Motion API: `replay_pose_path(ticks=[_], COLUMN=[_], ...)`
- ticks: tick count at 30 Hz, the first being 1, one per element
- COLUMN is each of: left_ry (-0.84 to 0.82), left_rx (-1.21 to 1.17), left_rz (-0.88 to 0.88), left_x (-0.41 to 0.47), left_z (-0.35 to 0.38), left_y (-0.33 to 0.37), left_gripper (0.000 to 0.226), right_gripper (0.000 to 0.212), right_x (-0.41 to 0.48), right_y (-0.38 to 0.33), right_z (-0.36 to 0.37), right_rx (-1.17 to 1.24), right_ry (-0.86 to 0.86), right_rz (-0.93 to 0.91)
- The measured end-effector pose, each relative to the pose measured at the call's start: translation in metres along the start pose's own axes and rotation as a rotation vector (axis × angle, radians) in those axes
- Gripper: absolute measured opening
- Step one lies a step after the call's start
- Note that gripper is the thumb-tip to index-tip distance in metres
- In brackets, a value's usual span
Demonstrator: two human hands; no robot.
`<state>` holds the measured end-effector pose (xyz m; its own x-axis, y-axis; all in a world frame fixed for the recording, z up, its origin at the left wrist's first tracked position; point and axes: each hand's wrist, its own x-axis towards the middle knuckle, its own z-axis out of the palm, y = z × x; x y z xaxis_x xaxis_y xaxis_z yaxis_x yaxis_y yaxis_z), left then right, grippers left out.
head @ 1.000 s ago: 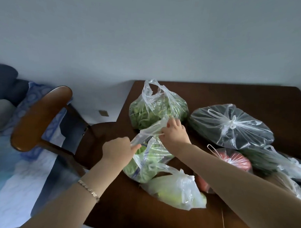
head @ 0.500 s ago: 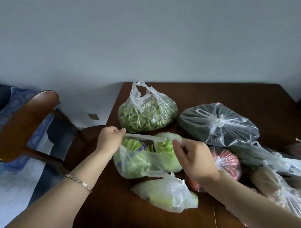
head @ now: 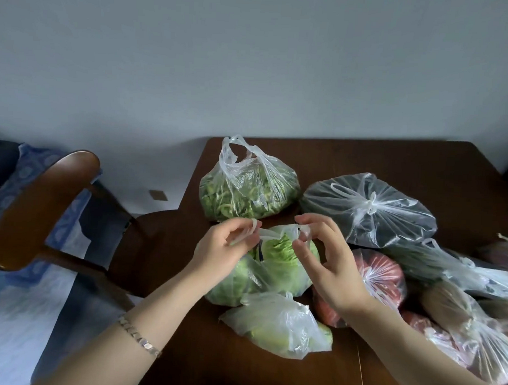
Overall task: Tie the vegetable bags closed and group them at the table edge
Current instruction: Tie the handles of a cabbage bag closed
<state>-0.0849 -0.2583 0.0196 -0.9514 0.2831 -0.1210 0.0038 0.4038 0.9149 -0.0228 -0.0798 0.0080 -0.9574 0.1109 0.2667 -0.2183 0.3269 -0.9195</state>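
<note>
A clear plastic bag of pale green leafy vegetables (head: 276,259) lies on the dark wooden table (head: 363,158) near its left edge. My left hand (head: 225,249) pinches one bag handle and my right hand (head: 328,261) pinches the other, both held just above the bag's mouth, a short way apart. Behind it stands a bag of green beans (head: 247,192) with its handles loose and upright. A smaller bag of light green vegetables (head: 279,328) lies in front, near me.
To the right lie a knotted bag of dark greens (head: 367,207), a bag of red produce (head: 379,277) and several more tied bags (head: 467,323). A wooden chair (head: 45,202) stands left of the table, close to its edge. The wall runs behind.
Both hands have let the wide-open bag mouth close and moved together above the bag, each now pinching a handle. The camera view has shifted slightly.
</note>
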Motion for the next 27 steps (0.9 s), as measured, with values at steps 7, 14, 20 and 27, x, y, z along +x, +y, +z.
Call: replay_pose_path(ticks=[7,14,20,27], left_ry=[0.138,0.125,0.009,0.007], left_rx=[0.047,-0.214,-0.493,-0.344], left_rz=[0.285,-0.128,-0.480,-0.393], left_x=[-0.012,-0.003,0.005,0.005], left_z=[0.019,0.030,0.027,0.031], left_y=[-0.028,-0.017,-0.022,-0.026], left_gripper=[0.035,0.014,0.033,0.012], right_gripper=[0.022,0.029,0.032,0.030], right_x=[0.006,0.019,0.012,0.009], right_y=[0.004,0.030,0.027,0.028], right_z=[0.014,0.048,0.056,0.044], right_rx=[0.326,0.266,0.455,0.413], right_ry=[0.006,-0.121,-0.113,-0.160], right_rz=[0.208,0.666,0.670,0.590])
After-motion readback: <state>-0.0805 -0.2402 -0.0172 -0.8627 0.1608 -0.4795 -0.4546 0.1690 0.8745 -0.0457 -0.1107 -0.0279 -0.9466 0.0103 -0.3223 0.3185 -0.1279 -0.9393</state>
